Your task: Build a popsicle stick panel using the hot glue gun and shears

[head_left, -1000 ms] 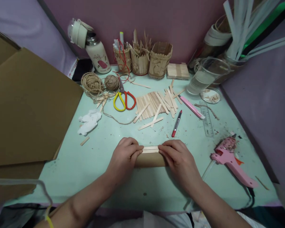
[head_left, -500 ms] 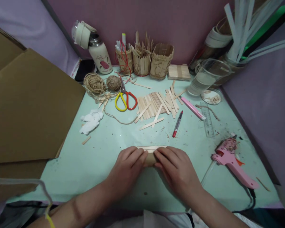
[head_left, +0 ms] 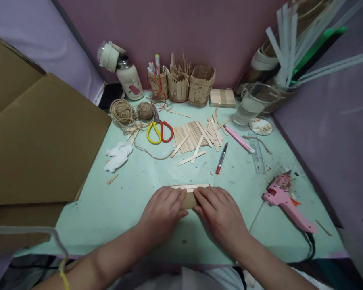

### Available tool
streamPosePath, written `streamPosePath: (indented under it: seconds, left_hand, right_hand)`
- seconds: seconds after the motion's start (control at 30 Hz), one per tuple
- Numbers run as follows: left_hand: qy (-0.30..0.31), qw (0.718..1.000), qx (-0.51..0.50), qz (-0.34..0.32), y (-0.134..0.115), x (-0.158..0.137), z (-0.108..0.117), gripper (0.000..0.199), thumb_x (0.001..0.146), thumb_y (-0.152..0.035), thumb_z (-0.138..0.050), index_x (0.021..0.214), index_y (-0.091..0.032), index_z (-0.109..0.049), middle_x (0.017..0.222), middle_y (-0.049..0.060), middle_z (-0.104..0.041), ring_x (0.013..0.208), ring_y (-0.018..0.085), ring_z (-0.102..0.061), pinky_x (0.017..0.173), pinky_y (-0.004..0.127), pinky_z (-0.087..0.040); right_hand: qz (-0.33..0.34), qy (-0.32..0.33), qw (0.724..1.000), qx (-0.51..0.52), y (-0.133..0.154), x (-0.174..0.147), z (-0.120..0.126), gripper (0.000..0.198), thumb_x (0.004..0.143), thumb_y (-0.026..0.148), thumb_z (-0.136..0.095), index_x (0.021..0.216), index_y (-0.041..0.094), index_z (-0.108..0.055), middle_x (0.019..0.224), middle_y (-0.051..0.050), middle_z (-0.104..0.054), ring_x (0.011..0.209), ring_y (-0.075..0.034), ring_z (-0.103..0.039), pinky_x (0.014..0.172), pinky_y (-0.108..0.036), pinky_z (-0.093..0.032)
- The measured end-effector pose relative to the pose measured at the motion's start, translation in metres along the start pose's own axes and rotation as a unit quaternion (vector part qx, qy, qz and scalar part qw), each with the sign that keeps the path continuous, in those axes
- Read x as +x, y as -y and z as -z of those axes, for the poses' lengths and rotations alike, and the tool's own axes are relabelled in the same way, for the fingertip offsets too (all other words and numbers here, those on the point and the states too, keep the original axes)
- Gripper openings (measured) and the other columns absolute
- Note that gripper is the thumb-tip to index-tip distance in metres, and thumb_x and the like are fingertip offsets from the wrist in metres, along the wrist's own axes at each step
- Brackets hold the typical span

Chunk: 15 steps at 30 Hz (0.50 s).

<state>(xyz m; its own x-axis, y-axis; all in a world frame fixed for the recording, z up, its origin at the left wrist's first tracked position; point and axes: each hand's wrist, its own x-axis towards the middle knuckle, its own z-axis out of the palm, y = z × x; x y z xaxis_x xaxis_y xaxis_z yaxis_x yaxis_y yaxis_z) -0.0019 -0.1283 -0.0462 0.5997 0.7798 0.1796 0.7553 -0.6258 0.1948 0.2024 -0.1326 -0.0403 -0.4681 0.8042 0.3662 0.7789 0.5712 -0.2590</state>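
Observation:
Near the front of the table, a small piece of cardboard (head_left: pixel 188 200) is gripped between both hands. Pale craft sticks (head_left: pixel 190 188) lie along its far edge, side by side. My left hand (head_left: pixel 163 211) is closed on the left end, fingers on top and thumb at the near side. My right hand (head_left: pixel 219 211) closes on the right end in the same way, its fingertips pressing the nearest stick. The ends of the cardboard are hidden under the hands.
Beyond the hands lie loose craft sticks (head_left: pixel 190 137), scissors (head_left: pixel 160 131), a red marker (head_left: pixel 222 158) and a pink cutter (head_left: pixel 239 139). A pink glue gun (head_left: pixel 292 205) rests at right. Large cardboard (head_left: pixel 45 141) stands at left. A cup of water (head_left: pixel 254 105) is at back right.
The head view has shifted slightly. Both hands still hold the cardboard, and the left thumb now shows at its near edge.

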Motion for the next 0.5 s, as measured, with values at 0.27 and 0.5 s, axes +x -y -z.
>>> streamPosePath:
  seconds: [0.27,0.5]
  left_hand:
    - [-0.021,0.999,-0.040,0.020,-0.001,-0.004,0.003,0.044,0.091,-0.032,-0.058,0.131,-0.015,-0.054,0.118,0.012,-0.063,0.104,0.025,-0.056,0.092,0.044,-0.043]
    - [-0.003,0.999,-0.032,0.035,-0.006,-0.007,0.009,0.049,0.090,-0.032,-0.060,0.136,-0.019,-0.050,0.127,0.012,-0.060,0.115,0.025,-0.053,0.098,0.044,-0.039]
  right_hand:
    - [-0.010,0.028,0.999,0.018,-0.003,-0.003,0.009,0.024,0.094,0.025,-0.055,0.114,0.015,-0.064,0.110,-0.009,-0.071,0.099,-0.023,-0.061,0.095,-0.044,-0.044]
    - [-0.014,-0.018,1.000,0.012,-0.007,-0.015,0.007,0.023,0.094,0.022,-0.055,0.113,0.013,-0.064,0.117,-0.012,-0.070,0.103,-0.024,-0.062,0.096,-0.045,-0.045]
